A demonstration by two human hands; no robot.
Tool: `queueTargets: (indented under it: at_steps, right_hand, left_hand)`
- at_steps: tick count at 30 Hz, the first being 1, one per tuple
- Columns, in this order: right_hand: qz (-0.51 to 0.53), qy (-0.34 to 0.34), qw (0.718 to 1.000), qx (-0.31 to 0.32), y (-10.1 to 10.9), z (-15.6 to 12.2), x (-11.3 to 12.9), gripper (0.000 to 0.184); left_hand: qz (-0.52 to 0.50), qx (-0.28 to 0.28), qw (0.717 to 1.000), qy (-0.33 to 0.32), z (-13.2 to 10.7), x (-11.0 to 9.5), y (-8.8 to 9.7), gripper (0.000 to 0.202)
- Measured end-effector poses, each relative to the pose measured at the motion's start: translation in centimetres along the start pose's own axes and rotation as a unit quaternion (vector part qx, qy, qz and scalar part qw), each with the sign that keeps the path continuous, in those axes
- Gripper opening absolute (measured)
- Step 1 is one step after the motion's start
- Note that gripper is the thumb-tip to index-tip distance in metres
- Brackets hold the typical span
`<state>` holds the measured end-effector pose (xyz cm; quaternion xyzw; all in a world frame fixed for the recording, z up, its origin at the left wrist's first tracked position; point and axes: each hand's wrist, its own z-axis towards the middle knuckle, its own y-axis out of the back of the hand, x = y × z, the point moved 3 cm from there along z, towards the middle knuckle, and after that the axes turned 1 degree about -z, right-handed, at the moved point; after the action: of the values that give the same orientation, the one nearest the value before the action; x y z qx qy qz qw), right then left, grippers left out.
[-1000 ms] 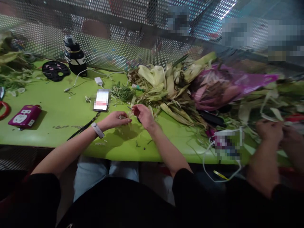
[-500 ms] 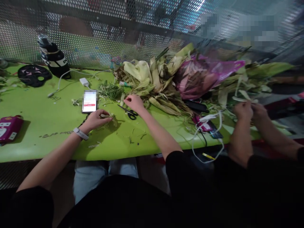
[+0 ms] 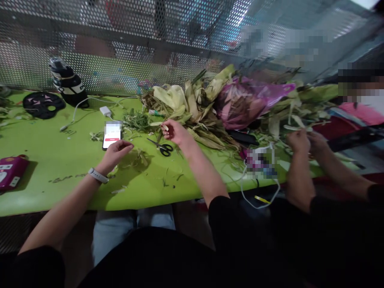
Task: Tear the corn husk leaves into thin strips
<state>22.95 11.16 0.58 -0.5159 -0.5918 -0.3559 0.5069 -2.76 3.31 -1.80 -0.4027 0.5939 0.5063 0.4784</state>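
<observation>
My left hand (image 3: 118, 153) is just over the green table, beside a lit phone (image 3: 112, 134). Its fingers stretch loosely to the right with nothing visible in them. Just right of them lies a small tangle of pale husk shreds (image 3: 141, 159). Curled fingers of my right hand (image 3: 174, 133) pinch a pale strip of corn husk (image 3: 155, 124) that points left. Below that hand rest black-handled scissors (image 3: 165, 149), blades toward the left. Behind it are a heap of corn husks (image 3: 207, 108) and a bundle of thin green strands (image 3: 136, 121).
A purple plastic bag (image 3: 240, 102) sits among the husks. Far left are a black bottle (image 3: 69, 86), a black mask (image 3: 44, 105) and a magenta box (image 3: 12, 172). Another person's hands (image 3: 300, 142) work at right, near a white cable (image 3: 244, 194). A perforated metal screen (image 3: 120, 52) stands behind.
My left hand has drawn back left from the husk shreds, which stay on the table. My right hand has shifted slightly right, and a pale husk strip now shows at its fingertips.
</observation>
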Motion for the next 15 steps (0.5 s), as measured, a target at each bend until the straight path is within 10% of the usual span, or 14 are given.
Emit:
queueTargets:
  at_steps: [8,15]
  right_hand:
    - [0.115,-0.021,0.986,0.121,-4.9,-6.4,-2.9,0.013]
    - [0.002,0.013,0.990,0.139,-6.5,-5.6,-4.3,0.013]
  left_hand:
    - [-0.120,0.117,0.983,0.076,0.4,-1.5,-2.3,0.042]
    - [-0.208,0.028,0.978,-0.021,1.1,-2.4,-3.7,0.020]
